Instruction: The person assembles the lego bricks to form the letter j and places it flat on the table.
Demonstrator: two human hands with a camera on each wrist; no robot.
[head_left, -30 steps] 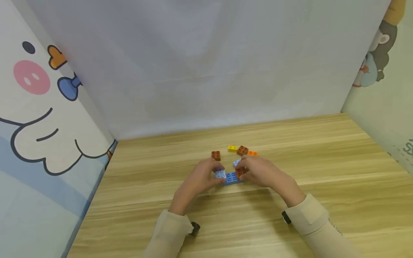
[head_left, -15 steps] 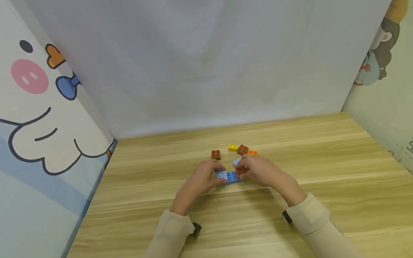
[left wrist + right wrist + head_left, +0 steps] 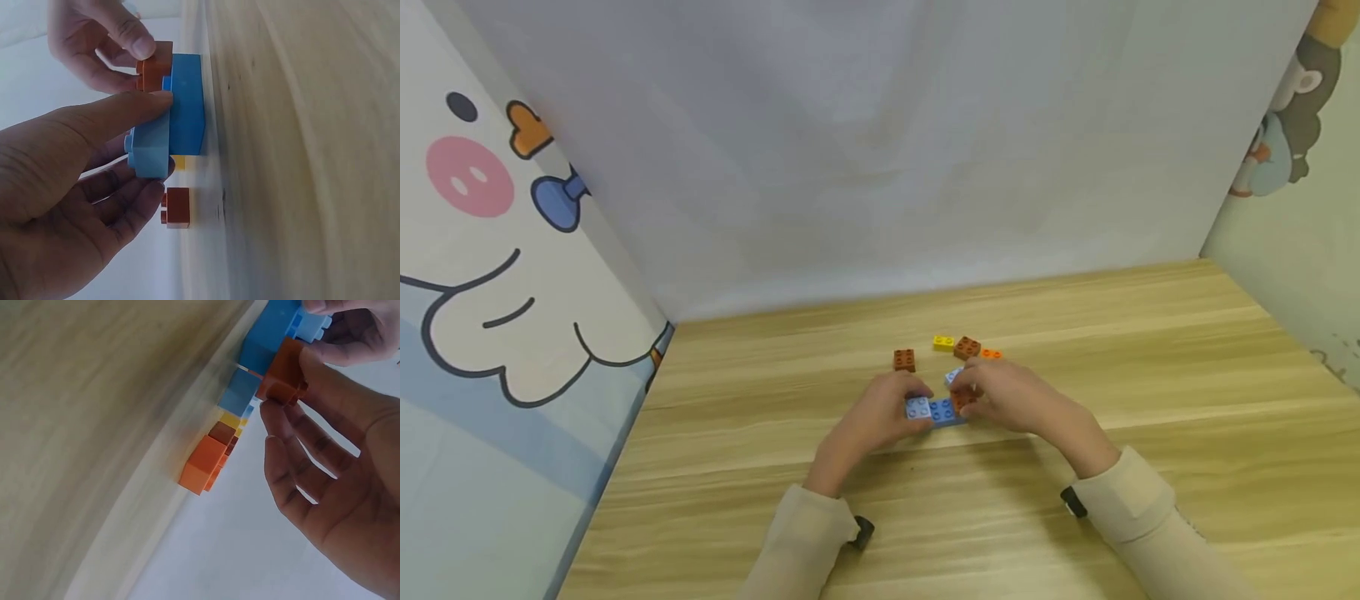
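My left hand (image 3: 880,410) pinches a light blue toy brick (image 3: 152,147) between thumb and fingers. That brick lies over the left end of a longer blue brick (image 3: 187,106) and overhangs it. From the other side, my right hand (image 3: 1015,396) pinches a reddish-brown brick (image 3: 284,372) at the right end of the blue brick. Two rows of the blue brick's studs show between them in the head view. In the left wrist view the blue brick's underside is close to the table. Part of the brown brick is hidden by right fingers in the head view.
Behind the hands on the wooden table (image 3: 737,400) lie another brown brick (image 3: 904,360), a yellow brick (image 3: 943,343), a third brown brick (image 3: 967,347) and an orange brick (image 3: 992,354). Another light blue brick (image 3: 239,390) is near my right fingers. A pale cloth hangs behind the table.
The light blue brick in my left hand has shifted slightly to the right and lower against the blue brick. My right hand keeps its grip on the brown brick, nearly still.
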